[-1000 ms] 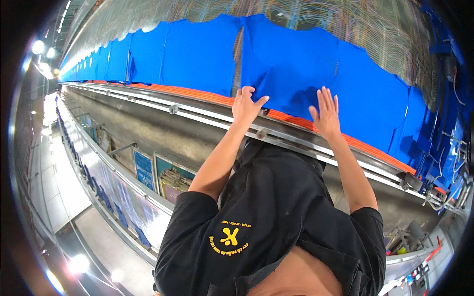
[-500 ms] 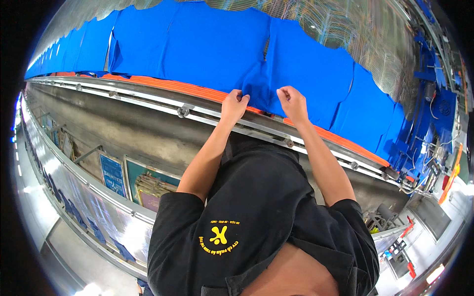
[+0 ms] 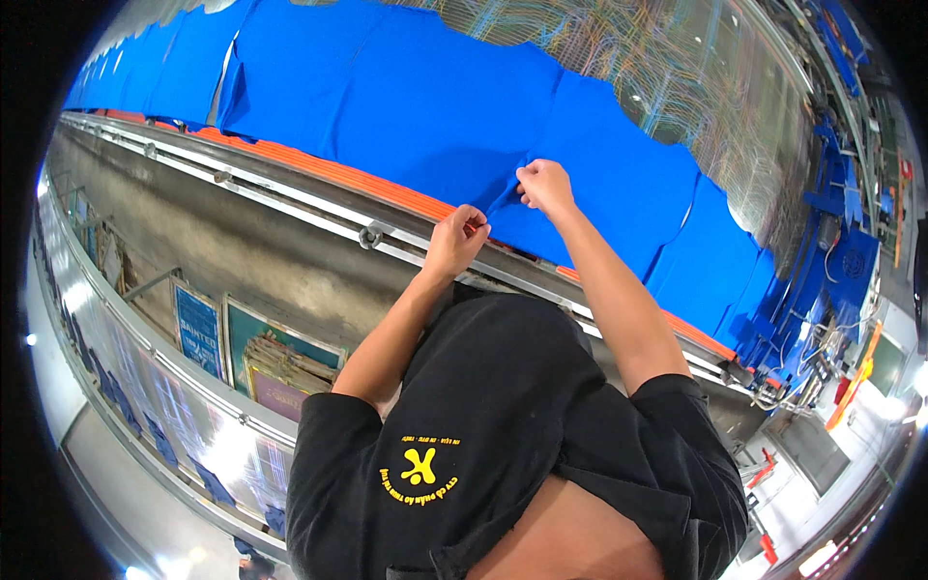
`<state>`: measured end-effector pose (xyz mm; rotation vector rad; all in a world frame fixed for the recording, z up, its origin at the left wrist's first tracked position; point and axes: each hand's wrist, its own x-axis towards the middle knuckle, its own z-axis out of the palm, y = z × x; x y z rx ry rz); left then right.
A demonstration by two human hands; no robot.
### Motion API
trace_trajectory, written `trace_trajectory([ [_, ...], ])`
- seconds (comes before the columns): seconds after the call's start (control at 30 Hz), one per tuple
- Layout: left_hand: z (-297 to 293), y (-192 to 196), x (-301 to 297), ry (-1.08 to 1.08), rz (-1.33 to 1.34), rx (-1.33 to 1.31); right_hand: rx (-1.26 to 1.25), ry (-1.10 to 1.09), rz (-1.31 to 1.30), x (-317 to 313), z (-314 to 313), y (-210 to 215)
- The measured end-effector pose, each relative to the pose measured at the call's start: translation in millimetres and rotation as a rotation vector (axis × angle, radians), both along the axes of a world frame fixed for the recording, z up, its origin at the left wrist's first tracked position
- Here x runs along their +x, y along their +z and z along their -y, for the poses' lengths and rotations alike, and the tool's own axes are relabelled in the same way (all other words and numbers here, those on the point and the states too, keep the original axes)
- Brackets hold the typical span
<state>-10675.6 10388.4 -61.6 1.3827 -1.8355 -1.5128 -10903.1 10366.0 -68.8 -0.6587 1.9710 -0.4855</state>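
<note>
Bright blue fabric pieces (image 3: 416, 101) lie side by side along a long table, their edges meeting or slightly overlapping. My left hand (image 3: 456, 240) is at the table's near edge, its fingers pinching the lower corner of one piece. Farther in and to the right, my right hand (image 3: 546, 186) is closed on the same piece's edge. Between the two hands the fabric is drawn up into a narrow raised fold. My fingers hide the exact spots where they grip it.
Along the near edge run an orange strip (image 3: 358, 182) and a metal rail (image 3: 290, 201) with knobs. Blue machinery (image 3: 836, 256) stands at the right end. Framed panels (image 3: 198, 329) lean below on the left, beside a second long table (image 3: 174, 358) carrying dark blue pieces.
My right hand has moved up and left, lifting the fabric edge into a fold. My left hand has dropped slightly. The gap between the pieces above has narrowed.
</note>
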Motion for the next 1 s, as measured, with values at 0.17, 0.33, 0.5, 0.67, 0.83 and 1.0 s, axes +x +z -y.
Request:
trace_trajectory([
  [0.17, 1.9, 5.7, -6.0, 0.015, 0.130, -0.250, -0.096, -0.115, 0.214, -8.4, -14.5, 3.3],
  [0.33, -2.0, 5.7, -32.6, -0.037, 0.168, -0.182, -0.144, -0.129, 0.350, -18.6, -29.7, 20.1],
  [0.5, -6.6, -20.4, -48.8, -0.065, 0.195, -0.240, -0.167, -0.148, 0.381, -28.9, -36.4, 15.4],
  [0.67, 5.0, 2.6, -49.6, -0.001, 0.024, 0.345, -0.169, -0.196, 0.379, -33.1, -38.3, 14.5],
  [0.83, 9.1, -13.9, -61.1, -0.061, 0.038, -0.409, -0.180, -0.185, 0.404, -32.6, -37.6, 14.5],
  [1.0, 23.1, -19.5, -86.1, 0.028, 0.061, 0.017, -0.225, -0.160, 0.243, -35.4, -33.8, 13.5],
])
